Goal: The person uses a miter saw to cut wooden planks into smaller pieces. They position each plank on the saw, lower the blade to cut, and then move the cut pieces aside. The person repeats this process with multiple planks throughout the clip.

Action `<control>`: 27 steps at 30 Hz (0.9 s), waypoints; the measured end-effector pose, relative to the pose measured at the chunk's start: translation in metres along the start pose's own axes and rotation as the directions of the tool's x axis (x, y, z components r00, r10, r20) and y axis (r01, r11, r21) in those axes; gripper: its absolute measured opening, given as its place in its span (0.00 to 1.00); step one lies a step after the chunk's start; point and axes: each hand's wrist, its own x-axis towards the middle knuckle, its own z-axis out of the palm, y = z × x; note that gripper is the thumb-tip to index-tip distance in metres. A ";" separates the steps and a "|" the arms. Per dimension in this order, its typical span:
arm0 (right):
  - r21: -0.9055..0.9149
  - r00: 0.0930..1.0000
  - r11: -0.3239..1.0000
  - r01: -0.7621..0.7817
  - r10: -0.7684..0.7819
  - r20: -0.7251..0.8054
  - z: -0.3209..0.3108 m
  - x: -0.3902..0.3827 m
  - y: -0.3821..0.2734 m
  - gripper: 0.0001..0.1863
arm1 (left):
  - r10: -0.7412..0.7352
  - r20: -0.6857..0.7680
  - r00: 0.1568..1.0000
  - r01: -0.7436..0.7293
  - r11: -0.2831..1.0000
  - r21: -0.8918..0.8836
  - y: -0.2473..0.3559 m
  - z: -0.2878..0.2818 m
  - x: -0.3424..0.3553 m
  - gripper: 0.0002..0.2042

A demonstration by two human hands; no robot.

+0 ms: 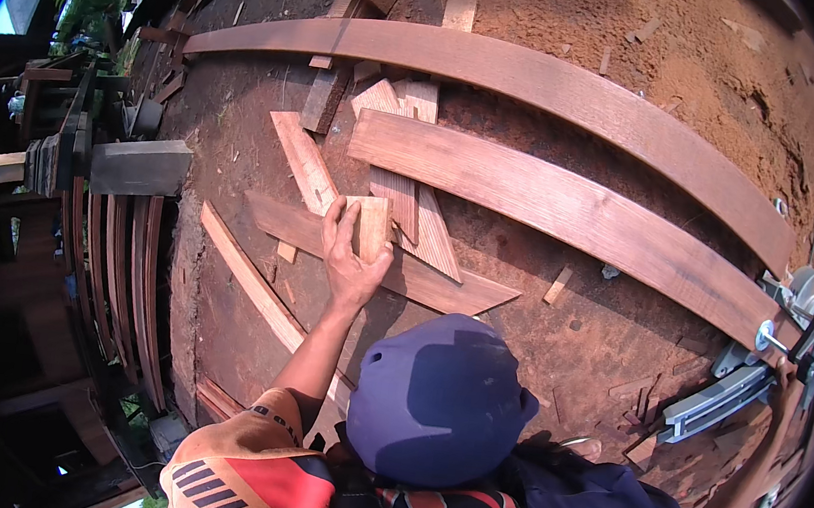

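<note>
One block within left hand

I see my left forearm rising bare from the lower left of the frame, its wrist nearly straight, to my left hand near the centre, back upward, fingers closed in a grip and thumb set apart from them. My right forearm reaches up the far right; there my right hand looks too small to read its fingers.
</note>
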 end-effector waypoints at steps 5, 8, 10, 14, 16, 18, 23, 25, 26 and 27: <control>-0.060 0.993 0.994 -0.088 0.092 0.073 0.004 0.000 -0.012 0.25 | -0.063 -0.005 0.998 0.064 0.997 0.046 -0.017 0.005 0.023 0.34; -0.048 0.996 0.996 -0.076 0.079 0.045 -0.002 -0.001 -0.018 0.27 | -0.110 0.023 0.994 0.110 0.994 0.001 -0.017 0.025 0.031 0.33; -0.040 0.994 0.994 -0.100 0.101 0.031 -0.007 -0.001 -0.017 0.29 | -0.090 -0.008 0.996 0.090 0.996 -0.004 -0.015 0.043 0.041 0.32; -0.038 0.999 0.998 -0.049 0.049 -0.010 0.009 -0.008 -0.029 0.31 | -0.135 -0.102 0.986 0.132 0.991 -0.038 -0.012 0.060 0.052 0.40; -0.057 0.997 0.996 -0.076 0.077 0.018 0.003 -0.009 -0.030 0.32 | -0.115 -0.164 0.980 0.104 0.992 -0.076 -0.015 0.069 0.060 0.47; -0.141 0.999 0.989 -0.033 0.036 0.025 -0.002 -0.007 -0.032 0.32 | -0.077 -0.189 0.979 0.059 0.993 -0.101 -0.019 0.076 0.068 0.58; -0.071 0.996 0.996 -0.054 0.058 0.065 -0.002 -0.003 -0.032 0.31 | 0.110 -0.239 0.965 -0.121 0.992 -0.033 -0.024 0.082 0.059 0.68; -0.029 0.999 0.999 -0.013 0.014 0.050 0.003 -0.005 -0.033 0.31 | 0.222 -0.155 0.963 -0.229 0.973 -0.030 -0.028 0.077 0.059 0.72; -0.052 0.999 0.998 0.017 -0.015 0.043 0.006 -0.006 -0.034 0.32 | 0.313 -0.095 0.945 -0.310 0.950 0.045 -0.033 0.070 0.065 0.75; -0.076 0.998 0.996 0.047 -0.045 0.038 0.011 -0.006 -0.037 0.32 | 0.325 -0.027 0.945 -0.319 0.939 0.130 -0.038 0.061 0.072 0.75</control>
